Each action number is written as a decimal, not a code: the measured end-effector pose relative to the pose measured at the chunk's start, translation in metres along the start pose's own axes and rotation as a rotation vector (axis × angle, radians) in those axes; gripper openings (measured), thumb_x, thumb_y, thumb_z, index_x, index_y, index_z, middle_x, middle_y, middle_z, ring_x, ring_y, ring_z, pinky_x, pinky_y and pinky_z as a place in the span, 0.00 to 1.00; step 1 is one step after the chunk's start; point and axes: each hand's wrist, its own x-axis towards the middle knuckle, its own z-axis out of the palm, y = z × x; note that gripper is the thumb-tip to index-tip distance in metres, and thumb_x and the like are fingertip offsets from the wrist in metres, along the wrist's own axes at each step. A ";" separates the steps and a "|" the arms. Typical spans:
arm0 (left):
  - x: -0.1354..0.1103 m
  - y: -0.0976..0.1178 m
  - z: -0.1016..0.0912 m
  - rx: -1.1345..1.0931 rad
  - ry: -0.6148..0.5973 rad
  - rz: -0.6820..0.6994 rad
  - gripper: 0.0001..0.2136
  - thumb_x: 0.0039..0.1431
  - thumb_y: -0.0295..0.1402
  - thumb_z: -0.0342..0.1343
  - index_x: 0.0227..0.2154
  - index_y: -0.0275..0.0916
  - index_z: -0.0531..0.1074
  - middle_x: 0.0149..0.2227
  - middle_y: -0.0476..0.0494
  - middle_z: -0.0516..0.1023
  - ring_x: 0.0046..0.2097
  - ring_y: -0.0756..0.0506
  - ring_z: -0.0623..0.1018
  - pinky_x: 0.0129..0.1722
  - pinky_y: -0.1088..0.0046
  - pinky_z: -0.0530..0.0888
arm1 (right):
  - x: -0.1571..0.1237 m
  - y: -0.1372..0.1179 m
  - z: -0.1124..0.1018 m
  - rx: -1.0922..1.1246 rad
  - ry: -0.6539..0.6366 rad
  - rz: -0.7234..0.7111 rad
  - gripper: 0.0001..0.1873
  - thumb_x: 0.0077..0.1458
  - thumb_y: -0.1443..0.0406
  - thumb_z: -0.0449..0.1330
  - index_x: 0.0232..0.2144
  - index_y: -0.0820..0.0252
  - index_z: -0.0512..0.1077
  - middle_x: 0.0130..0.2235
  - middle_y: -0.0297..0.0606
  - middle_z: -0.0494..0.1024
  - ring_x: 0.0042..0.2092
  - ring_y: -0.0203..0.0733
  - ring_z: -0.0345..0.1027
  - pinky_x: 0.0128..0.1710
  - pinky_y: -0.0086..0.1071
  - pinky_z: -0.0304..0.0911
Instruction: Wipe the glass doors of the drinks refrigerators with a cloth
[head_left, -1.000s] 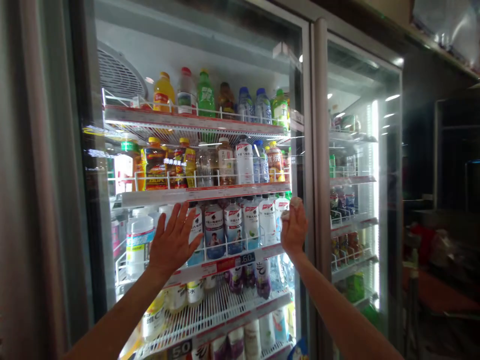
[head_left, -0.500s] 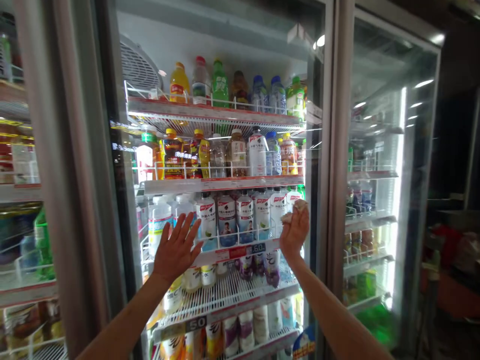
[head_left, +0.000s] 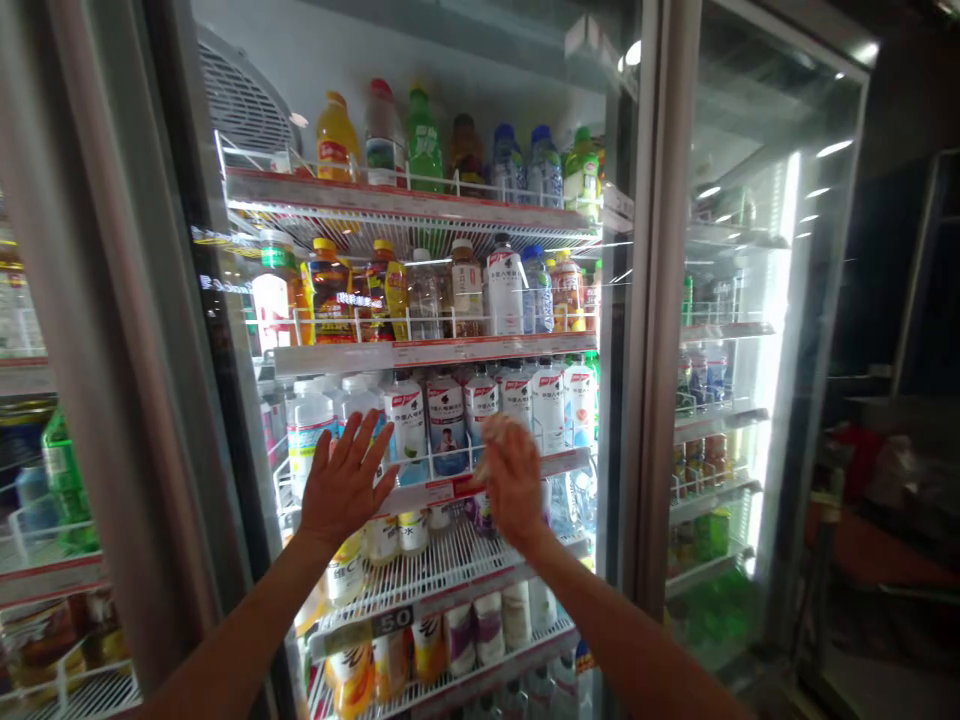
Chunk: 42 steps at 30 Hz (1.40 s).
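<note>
My left hand (head_left: 346, 488) lies open with its fingers spread, apparently flat against the glass door (head_left: 465, 45) of a drinks fridge. It is in front of the third shelf and holds nothing. My right hand (head_left: 516, 492), slightly blurred, presses a crumpled pale cloth (head_left: 493, 436) to the same glass, right of the left hand. Most of the cloth is hidden under the fingers. Behind the glass, near both hands, stands a row of white-labelled bottles (head_left: 448, 425).
Upper shelves carry juice and soda bottles (head_left: 425, 145). Below the hands is a wire shelf (head_left: 435, 575) with more drinks. Metal door frames (head_left: 660, 300) edge the glass on both sides. Another fridge door (head_left: 817, 300) is at the right, and dark surroundings lie beyond.
My right hand has swept left and slightly down across the glass with the cloth, closer to the left hand. The left hand stays nearly in place. The view has shifted slightly.
</note>
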 end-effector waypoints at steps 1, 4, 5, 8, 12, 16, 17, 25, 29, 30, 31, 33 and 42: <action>0.000 0.000 0.000 -0.003 0.001 0.001 0.30 0.61 0.39 0.48 0.63 0.46 0.43 0.64 0.43 0.52 0.66 0.44 0.49 0.64 0.58 0.44 | -0.006 -0.013 0.003 0.023 -0.050 -0.133 0.25 0.57 0.66 0.48 0.57 0.56 0.61 0.64 0.41 0.53 0.66 0.49 0.39 0.62 0.51 0.41; 0.000 0.001 -0.001 0.005 0.000 0.000 0.30 0.61 0.39 0.48 0.64 0.46 0.43 0.64 0.42 0.53 0.66 0.45 0.48 0.64 0.58 0.44 | -0.020 -0.004 -0.002 -0.037 -0.025 -0.148 0.22 0.57 0.66 0.49 0.54 0.54 0.64 0.62 0.39 0.59 0.65 0.46 0.44 0.63 0.48 0.41; -0.001 0.001 0.000 0.014 -0.003 0.002 0.30 0.61 0.39 0.48 0.64 0.45 0.43 0.64 0.41 0.53 0.66 0.45 0.48 0.64 0.58 0.44 | -0.021 0.012 -0.006 -0.081 0.029 -0.035 0.23 0.58 0.67 0.48 0.56 0.55 0.62 0.62 0.43 0.59 0.65 0.46 0.44 0.62 0.49 0.43; -0.002 0.002 0.001 0.055 -0.014 0.012 0.31 0.61 0.39 0.48 0.64 0.43 0.42 0.63 0.39 0.54 0.66 0.44 0.46 0.64 0.58 0.43 | -0.016 0.047 -0.010 -0.152 0.242 0.355 0.28 0.58 0.68 0.45 0.61 0.61 0.55 0.64 0.52 0.51 0.64 0.53 0.44 0.57 0.55 0.49; -0.003 0.002 0.001 0.107 -0.023 0.027 0.31 0.62 0.39 0.47 0.64 0.41 0.41 0.63 0.38 0.55 0.66 0.44 0.45 0.64 0.58 0.44 | -0.022 -0.002 0.006 -0.015 0.188 0.249 0.28 0.57 0.68 0.47 0.61 0.61 0.54 0.65 0.50 0.47 0.66 0.54 0.40 0.59 0.54 0.48; -0.006 0.001 -0.003 0.128 -0.040 0.039 0.31 0.62 0.38 0.46 0.64 0.41 0.41 0.63 0.38 0.54 0.66 0.44 0.45 0.64 0.58 0.45 | -0.046 -0.026 0.006 0.065 -0.041 -0.115 0.24 0.56 0.68 0.51 0.55 0.56 0.64 0.62 0.43 0.58 0.65 0.47 0.43 0.62 0.49 0.43; -0.007 0.001 -0.003 0.132 -0.044 0.043 0.31 0.62 0.38 0.46 0.64 0.41 0.40 0.64 0.39 0.53 0.66 0.44 0.45 0.64 0.58 0.45 | -0.049 -0.012 0.002 0.031 -0.024 -0.073 0.23 0.56 0.68 0.50 0.55 0.57 0.64 0.62 0.44 0.59 0.65 0.48 0.45 0.62 0.50 0.44; -0.010 -0.001 0.000 0.106 -0.038 0.039 0.32 0.61 0.36 0.48 0.64 0.43 0.40 0.65 0.41 0.48 0.66 0.43 0.47 0.64 0.56 0.44 | -0.048 -0.008 0.001 -0.043 0.167 0.233 0.29 0.57 0.69 0.47 0.61 0.60 0.54 0.65 0.51 0.49 0.65 0.53 0.41 0.58 0.53 0.52; -0.009 -0.001 -0.003 0.069 -0.047 0.030 0.32 0.61 0.36 0.49 0.64 0.44 0.40 0.64 0.41 0.50 0.66 0.43 0.47 0.64 0.57 0.44 | -0.063 -0.049 0.007 0.072 -0.082 -0.166 0.22 0.57 0.70 0.49 0.54 0.54 0.65 0.59 0.40 0.64 0.65 0.44 0.46 0.62 0.47 0.45; -0.009 -0.001 -0.003 0.068 -0.045 0.035 0.32 0.61 0.36 0.49 0.64 0.44 0.40 0.64 0.41 0.50 0.66 0.43 0.47 0.64 0.58 0.44 | -0.063 -0.039 0.004 0.059 -0.090 -0.153 0.22 0.57 0.70 0.49 0.53 0.54 0.66 0.59 0.40 0.65 0.64 0.44 0.47 0.62 0.47 0.44; -0.010 -0.001 -0.003 0.072 -0.045 0.040 0.32 0.61 0.36 0.49 0.64 0.44 0.40 0.64 0.40 0.50 0.66 0.43 0.47 0.64 0.58 0.44 | -0.060 -0.023 0.000 0.025 -0.069 -0.084 0.22 0.58 0.69 0.49 0.54 0.55 0.65 0.59 0.42 0.64 0.64 0.45 0.48 0.62 0.48 0.45; -0.010 -0.001 -0.002 0.087 -0.044 0.047 0.32 0.61 0.36 0.49 0.64 0.43 0.41 0.65 0.40 0.50 0.66 0.43 0.46 0.64 0.57 0.44 | -0.051 0.013 -0.007 -0.070 0.049 0.171 0.24 0.59 0.68 0.48 0.57 0.59 0.60 0.61 0.49 0.59 0.64 0.49 0.47 0.59 0.52 0.48; -0.013 -0.005 -0.006 0.062 -0.037 0.014 0.31 0.60 0.36 0.50 0.64 0.47 0.42 0.64 0.42 0.51 0.65 0.43 0.49 0.64 0.58 0.45 | -0.043 -0.037 0.007 0.098 -0.038 -0.167 0.24 0.56 0.71 0.50 0.54 0.54 0.65 0.59 0.41 0.64 0.65 0.45 0.45 0.62 0.48 0.45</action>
